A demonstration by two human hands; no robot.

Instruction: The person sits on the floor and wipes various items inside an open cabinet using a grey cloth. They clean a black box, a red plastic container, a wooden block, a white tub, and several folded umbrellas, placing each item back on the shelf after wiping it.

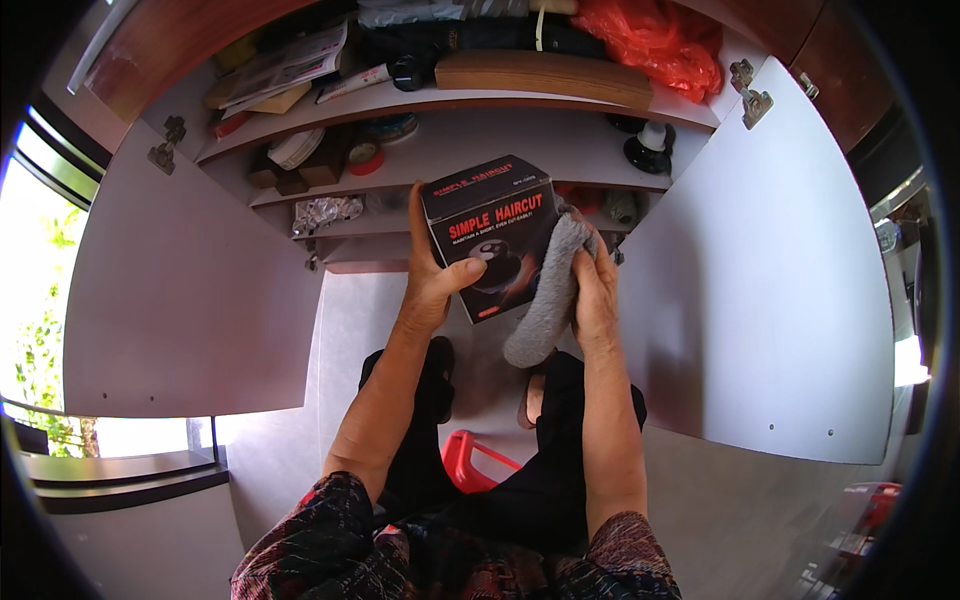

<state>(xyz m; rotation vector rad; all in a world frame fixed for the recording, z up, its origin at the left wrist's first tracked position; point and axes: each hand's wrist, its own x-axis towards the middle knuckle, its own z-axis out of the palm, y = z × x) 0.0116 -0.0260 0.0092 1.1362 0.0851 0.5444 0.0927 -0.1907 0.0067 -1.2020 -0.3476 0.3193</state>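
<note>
- Black printed box [488, 240] is held up on the near side of the cabinet shelves [540, 150], its left side gripped by the left hand [434, 282]
- Right hand [596, 297] clasps a grey fluffy cloth [546, 305] against the box's right side
- Wiping seems the step in hand; another stroke would call for a steady left grip

A black cardboard box [505, 245], closed, red lettering and a dark device pictured on its front, tilted in my left hand [432, 282], a fluffy grey cloth [548, 300], elongated, drooping from my right hand [596, 295] along the box's right side
</note>
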